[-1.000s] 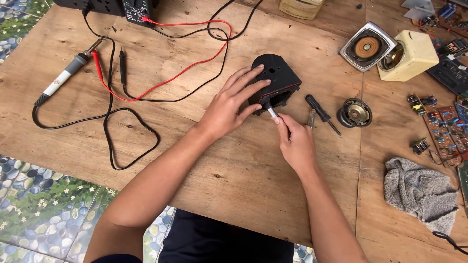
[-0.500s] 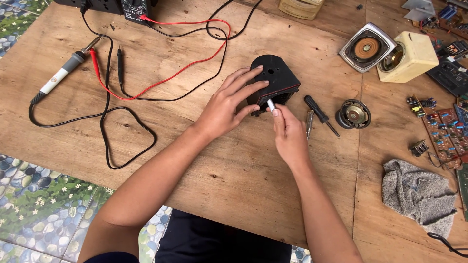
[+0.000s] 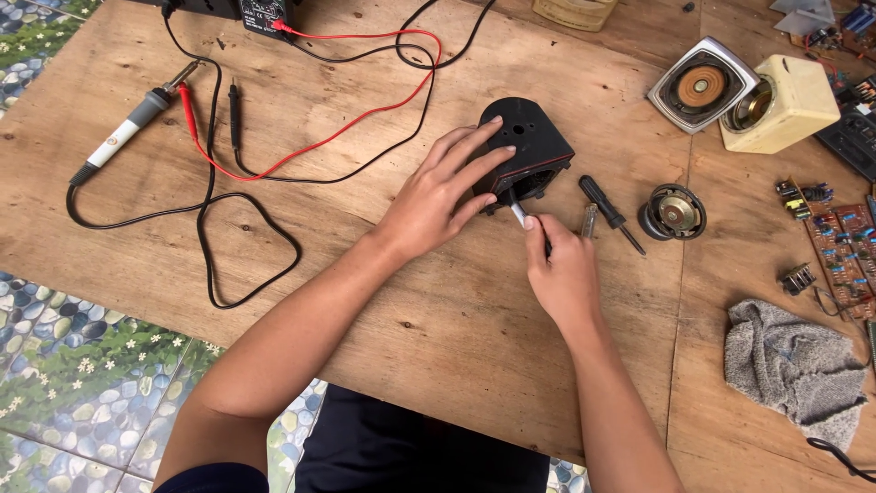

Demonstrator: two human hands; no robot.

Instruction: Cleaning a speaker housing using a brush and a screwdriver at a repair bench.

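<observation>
Two bare hands are seen at work over a plywood surface (image 3: pixel 383 347), and the things on it are told from left to right. At the far left a soldering iron (image 3: pixel 128 132) with a pale grip is laid at a slant, its black cord looped across the wood. Just beside it a red probe (image 3: pixel 188 108) and a black probe (image 3: pixel 234 111) are laid, their leads run up to a black meter (image 3: pixel 265 13) at the top edge.

Near the middle, the left hand (image 3: pixel 438 196) is laid over a black speaker housing (image 3: pixel 527 146); its fingers are spread and pressed flat on the housing's top and near side. The housing is stood on the surface, its open side turned toward the person. Just below it, the right hand (image 3: pixel 564 274) is closed around a thin white-tipped tool (image 3: pixel 517 214), which is pinched between thumb and forefinger, the tip set at the housing's lower edge.

To the right a black-handled screwdriver (image 3: pixel 610 212) is laid, then a loose round speaker (image 3: pixel 672 212). Farther back a silver-framed speaker (image 3: pixel 701 86) and a cream speaker box (image 3: pixel 780 102) are stood touching. At the far right, circuit boards (image 3: pixel 844 246) and a grey cloth (image 3: pixel 798 370) are laid.
</observation>
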